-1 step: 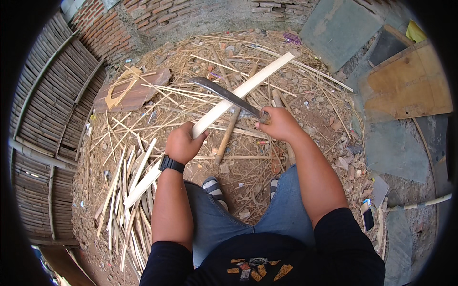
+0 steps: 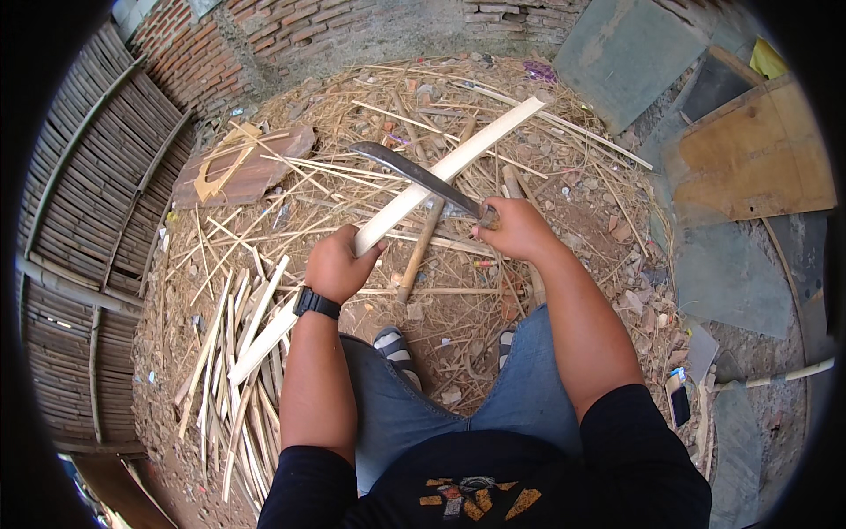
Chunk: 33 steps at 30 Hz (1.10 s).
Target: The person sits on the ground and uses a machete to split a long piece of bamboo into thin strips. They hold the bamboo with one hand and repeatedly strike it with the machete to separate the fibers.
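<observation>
A long pale split-bamboo strip (image 2: 471, 152) slants from lower left to upper right in front of me. My left hand (image 2: 339, 264) is closed round it below its middle, and a black watch is on that wrist. In my right hand (image 2: 520, 231) is the handle of a machete. The dark curved blade (image 2: 397, 164) points to the far left and crosses over the strip, seemingly lying on its face. Beneath the strip, a round bamboo pole (image 2: 418, 257) lies on the ground between my hands and feet.
Cut strips lie in a pile (image 2: 233, 353) by my left arm. Thin slivers litter the ground ahead. A bamboo-slat wall (image 2: 79, 220) stands left, a brick wall (image 2: 291, 40) behind. Grey sheets (image 2: 731, 273) and a brown board (image 2: 749, 159) line the right. A phone (image 2: 678, 401) lies at right.
</observation>
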Each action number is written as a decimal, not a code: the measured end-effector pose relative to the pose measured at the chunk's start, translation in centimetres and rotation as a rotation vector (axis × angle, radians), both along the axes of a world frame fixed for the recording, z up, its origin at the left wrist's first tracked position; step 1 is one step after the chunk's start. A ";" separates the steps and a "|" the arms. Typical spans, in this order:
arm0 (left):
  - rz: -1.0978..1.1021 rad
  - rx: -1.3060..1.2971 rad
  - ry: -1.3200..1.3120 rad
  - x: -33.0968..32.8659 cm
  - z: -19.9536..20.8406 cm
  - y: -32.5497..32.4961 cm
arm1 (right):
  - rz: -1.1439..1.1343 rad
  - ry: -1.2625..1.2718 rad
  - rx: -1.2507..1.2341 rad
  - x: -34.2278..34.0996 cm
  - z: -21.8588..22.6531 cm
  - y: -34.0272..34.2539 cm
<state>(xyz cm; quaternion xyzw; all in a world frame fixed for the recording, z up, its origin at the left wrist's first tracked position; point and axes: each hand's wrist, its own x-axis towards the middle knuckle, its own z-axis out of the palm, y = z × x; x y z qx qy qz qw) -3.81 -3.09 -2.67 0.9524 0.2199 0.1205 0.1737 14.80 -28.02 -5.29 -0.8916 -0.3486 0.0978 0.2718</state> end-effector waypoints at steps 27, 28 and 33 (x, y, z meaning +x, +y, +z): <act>-0.012 0.071 0.046 0.5 -0.6 -0.3 | -0.108 -0.022 -0.082 0.7 0.0 0.1; -0.017 0.076 0.039 0.5 -0.7 -0.1 | -0.106 -0.029 -0.083 0.6 0.0 0.1; -0.014 0.051 0.033 0.1 -0.4 -0.1 | -0.021 -0.003 -0.067 -0.6 0.8 0.7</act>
